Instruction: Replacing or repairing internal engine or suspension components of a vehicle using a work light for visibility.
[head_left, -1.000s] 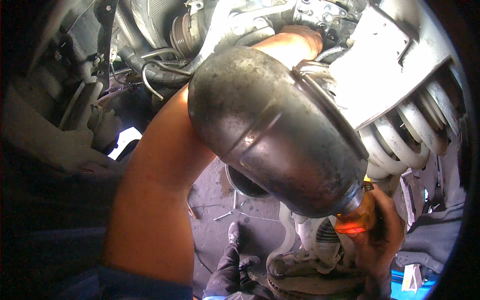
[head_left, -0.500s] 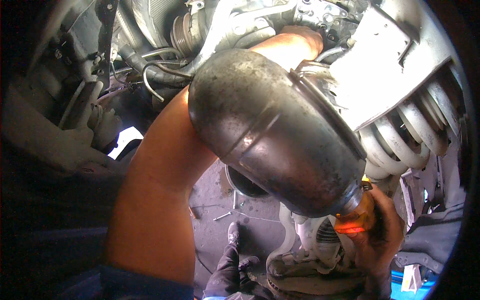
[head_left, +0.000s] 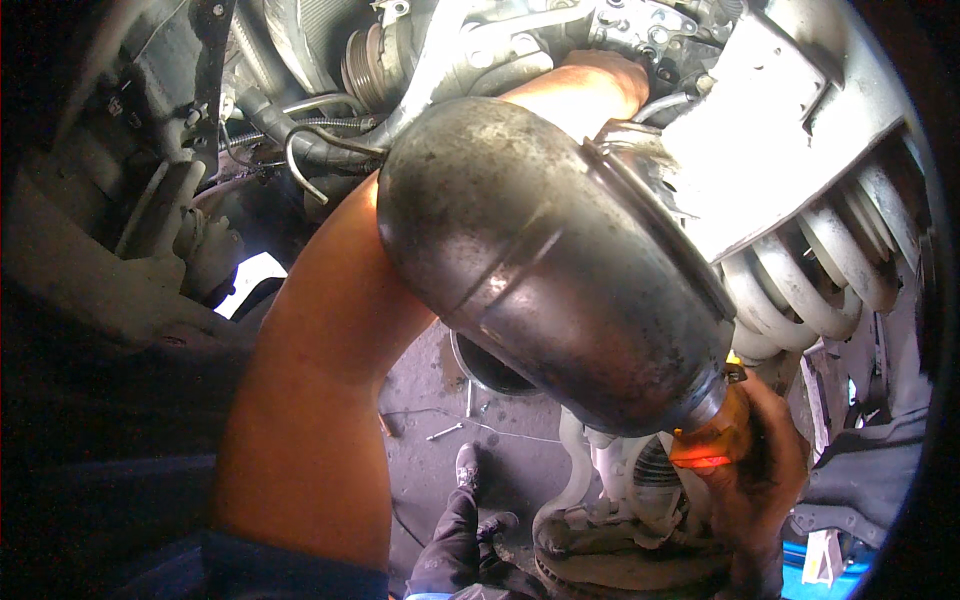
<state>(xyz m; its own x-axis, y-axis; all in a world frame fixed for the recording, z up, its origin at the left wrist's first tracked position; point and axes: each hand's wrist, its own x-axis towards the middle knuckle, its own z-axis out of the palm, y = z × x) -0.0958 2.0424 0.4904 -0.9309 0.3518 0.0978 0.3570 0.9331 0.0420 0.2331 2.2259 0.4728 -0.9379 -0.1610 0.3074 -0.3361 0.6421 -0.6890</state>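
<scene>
A large, dull metal canister with a welded seam, like a catalytic converter [head_left: 540,260], fills the middle of the view. My left hand [head_left: 600,85] reaches behind it, high up among the engine parts [head_left: 640,25]. Its fingers are hidden from view, so what they touch does not show. At the lower right, beside the canister's narrow pipe end [head_left: 705,400], my right hand [head_left: 765,440] is closed round a small yellow-orange lamp [head_left: 708,448], which glows red at its lower side. My fingers partly cover this lamp.
A coil spring [head_left: 800,280] and a brightly lit metal panel [head_left: 760,110] stand at the right. A ribbed pulley [head_left: 362,72], a hose [head_left: 310,148] and a bent thin pipe [head_left: 292,165] lie at the upper left. Below, wrenches [head_left: 445,432] rest on the floor near a shoe [head_left: 467,465].
</scene>
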